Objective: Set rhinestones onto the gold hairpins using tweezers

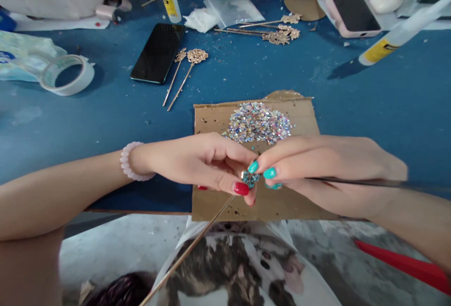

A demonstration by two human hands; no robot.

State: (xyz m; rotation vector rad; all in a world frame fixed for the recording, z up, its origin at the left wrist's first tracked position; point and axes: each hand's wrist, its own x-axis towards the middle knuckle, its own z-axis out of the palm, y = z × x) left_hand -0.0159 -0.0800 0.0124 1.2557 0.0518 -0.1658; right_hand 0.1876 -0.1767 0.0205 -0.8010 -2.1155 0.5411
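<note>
My left grip [207,159] pinches a glittering pin head [250,179]; my right grip [327,159] clasps a thin dark tool [359,182], fingertips at the head; sparkling chips [259,122] lie on cardboard [299,207].

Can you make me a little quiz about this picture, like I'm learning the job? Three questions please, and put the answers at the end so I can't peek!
1. What is underneath the pile of shiny bits?
2. True or false: the left hand holds a gold-coloured stick by its sparkly top.
3. Pick one: what colour are the nails on the right hand? A) red B) yellow C) teal

Key:
1. A piece of cardboard.
2. True.
3. C, teal.
</note>
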